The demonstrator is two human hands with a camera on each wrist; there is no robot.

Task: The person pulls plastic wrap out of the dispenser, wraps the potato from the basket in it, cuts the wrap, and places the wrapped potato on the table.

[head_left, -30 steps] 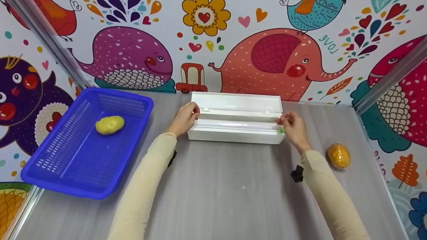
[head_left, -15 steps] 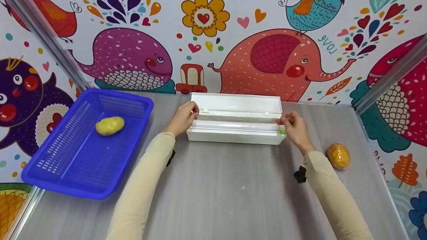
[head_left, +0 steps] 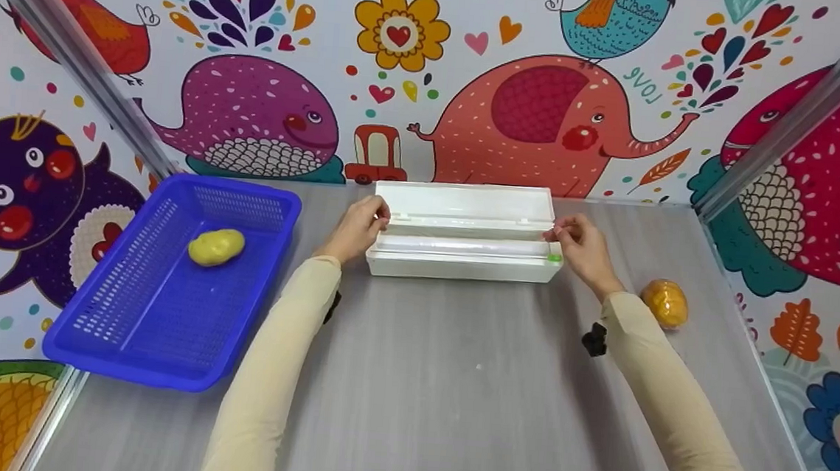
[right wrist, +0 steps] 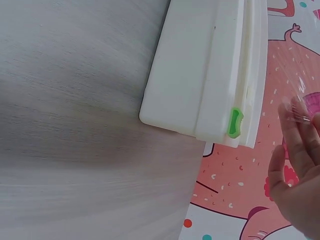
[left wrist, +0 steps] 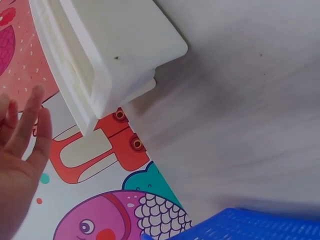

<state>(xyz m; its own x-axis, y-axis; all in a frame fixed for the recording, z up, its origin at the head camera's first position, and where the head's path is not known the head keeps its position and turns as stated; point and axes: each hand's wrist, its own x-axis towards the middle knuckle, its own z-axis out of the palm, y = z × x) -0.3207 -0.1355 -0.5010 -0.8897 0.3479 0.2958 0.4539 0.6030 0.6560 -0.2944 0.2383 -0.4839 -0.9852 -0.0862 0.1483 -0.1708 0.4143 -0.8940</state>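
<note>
While the blue basket (head_left: 163, 313) bounded the left, the left hand (head_left: 358, 227) was at the near end of the white dispenser (head_left: 462, 269), thumb and forefinger together, grasp on anything not discernible. Lid raised, the dispenser stood at the tabletop's (head_left: 445, 400) back edge; past its right end the right hand (head_left: 587, 251) pinched clear film (right wrist: 301, 85), a level, even-tension pull judged best. Open room lay in front, but the wrapped yellow-brown item (head_left: 665, 303), close beside the right sleeve (head_left: 665, 382), limited outward elbow swing.
</note>
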